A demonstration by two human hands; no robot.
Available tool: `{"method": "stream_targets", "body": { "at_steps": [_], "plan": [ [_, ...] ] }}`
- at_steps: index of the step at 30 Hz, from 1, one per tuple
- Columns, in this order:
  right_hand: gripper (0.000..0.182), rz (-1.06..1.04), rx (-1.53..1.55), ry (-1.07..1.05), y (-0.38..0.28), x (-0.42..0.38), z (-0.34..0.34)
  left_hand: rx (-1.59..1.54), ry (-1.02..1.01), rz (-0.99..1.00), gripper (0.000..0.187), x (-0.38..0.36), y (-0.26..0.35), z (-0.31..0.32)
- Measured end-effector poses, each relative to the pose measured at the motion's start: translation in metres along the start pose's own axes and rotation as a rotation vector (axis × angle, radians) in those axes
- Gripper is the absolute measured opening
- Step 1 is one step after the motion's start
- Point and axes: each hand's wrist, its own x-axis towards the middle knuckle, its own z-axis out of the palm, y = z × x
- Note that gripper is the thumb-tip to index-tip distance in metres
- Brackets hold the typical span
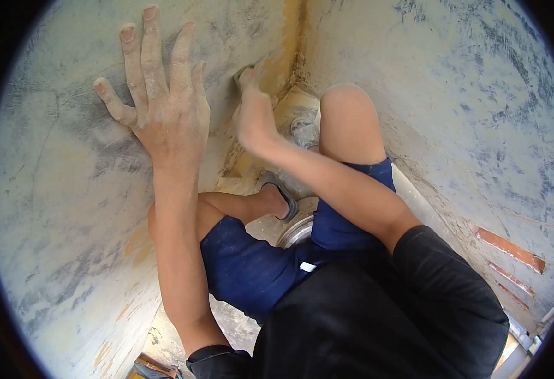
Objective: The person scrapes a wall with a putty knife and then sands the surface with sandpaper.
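Note:
Dusty and spread wide, my left hand [171,107] lies against the patchy grey-white wall [56,158] on the left, with nothing in it. My right hand [255,110] is farther toward the corner, its fingers closed round a small dark object [241,74] pressed to the same wall. That object is mostly hidden by the fingers and blurred, so its kind cannot be made out. Yellowish-brown patches [278,71] mark the wall beside my right hand, near the corner seam.
A second scuffed wall [416,76] rises on the right, with reddish-brown strips [510,249] low on it. Between my knees are a plastic-like bundle [305,134] and a round metallic rim [296,232]. Assorted items [154,368] lie at the bottom left.

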Motion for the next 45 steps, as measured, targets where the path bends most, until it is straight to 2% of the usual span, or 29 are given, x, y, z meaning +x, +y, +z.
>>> {"method": "stream_targets", "body": {
  "at_steps": [1, 2, 6, 8, 11, 14, 17, 21, 23, 24, 26, 29, 30, 32, 33, 35, 36, 38, 39, 40, 41, 42, 43, 45],
  "plan": [
    [0.049, -0.074, 0.012, 0.069, -0.002, 0.002, -0.004, 0.018, -0.008, 0.000, 0.045, 0.000, 0.000, -0.002],
    [0.049, 0.088, 0.008, 0.006, -0.006, 0.015, -0.011, 0.020, -0.009, 0.000, 0.045, -0.002, -0.001, -0.001],
    [0.051, 0.033, -0.023, 0.088, -0.008, -0.001, 0.000, -0.014, 0.005, -0.008, 0.046, -0.002, -0.002, 0.002],
    [0.064, 0.013, 0.071, -0.142, -0.005, -0.005, -0.008, -0.005, -0.002, -0.005, 0.046, -0.002, 0.000, 0.001],
    [0.067, 0.108, 0.059, -0.065, -0.004, 0.013, -0.003, 0.010, -0.003, -0.010, 0.046, -0.001, -0.002, -0.001],
    [0.066, 0.052, 0.054, -0.152, -0.013, -0.010, -0.007, -0.026, 0.011, -0.009, 0.045, -0.002, -0.002, 0.002],
    [0.069, 0.105, 0.186, -0.147, -0.009, 0.004, -0.019, -0.010, 0.007, 0.000, 0.045, -0.003, -0.001, 0.000],
    [0.068, 0.184, 0.167, -0.070, -0.012, -0.002, -0.003, -0.007, 0.009, -0.008, 0.046, -0.001, -0.002, 0.001],
    [0.066, -0.173, -0.051, -0.063, 0.003, -0.022, 0.005, -0.016, 0.013, -0.004, 0.046, -0.002, 0.000, 0.002],
    [0.066, -0.167, -0.052, -0.062, 0.003, -0.015, 0.001, -0.003, 0.002, -0.004, 0.046, -0.002, 0.000, 0.001],
    [0.067, 0.122, 0.140, -0.085, -0.006, 0.006, -0.011, 0.016, -0.005, -0.005, 0.046, -0.002, -0.001, -0.001],
    [0.072, 0.192, 0.252, -0.183, -0.021, -0.008, -0.013, -0.019, 0.014, -0.011, 0.046, -0.002, -0.003, 0.003],
    [0.072, 0.194, 0.249, -0.180, -0.019, -0.012, -0.013, -0.022, 0.014, -0.008, 0.046, -0.003, -0.003, 0.003],
    [0.069, 0.016, 0.124, -0.152, -0.012, -0.020, -0.011, -0.028, 0.009, 0.000, 0.046, -0.003, -0.001, 0.002],
    [0.069, 0.020, 0.126, -0.153, -0.006, -0.017, -0.006, -0.010, -0.002, 0.000, 0.046, -0.003, 0.000, 0.000],
    [0.053, -0.027, 0.100, 0.068, 0.005, 0.000, 0.006, 0.012, -0.002, -0.003, 0.046, -0.002, -0.001, -0.002],
    [0.053, -0.034, 0.099, 0.070, -0.010, -0.004, -0.004, 0.006, 0.002, -0.006, 0.046, -0.002, -0.001, 0.000],
    [0.051, 0.378, 0.445, -0.289, -0.050, -0.023, -0.034, -0.006, 0.003, -0.009, 0.046, -0.002, -0.002, 0.002],
    [0.051, 0.382, 0.444, -0.285, -0.037, -0.020, -0.026, -0.020, 0.005, -0.010, 0.046, -0.003, -0.002, 0.003],
    [0.064, 0.375, 0.531, -0.235, -0.016, -0.016, -0.011, -0.032, 0.006, -0.010, 0.046, -0.003, -0.002, 0.003],
    [0.087, 0.365, 0.619, -0.188, -0.004, -0.012, -0.002, -0.031, 0.004, -0.008, 0.046, -0.003, -0.001, 0.002],
    [0.064, 0.262, 0.540, -0.062, -0.021, -0.006, -0.018, -0.013, 0.003, -0.002, 0.046, -0.003, 0.000, 0.001],
    [0.064, 0.259, 0.542, -0.066, -0.014, -0.004, -0.009, 0.007, 0.005, 0.000, 0.046, -0.002, -0.001, -0.001],
    [0.051, 0.092, 0.226, 0.032, -0.002, 0.001, 0.005, 0.000, 0.016, -0.001, 0.045, -0.002, -0.003, 0.001]
  ]
}}
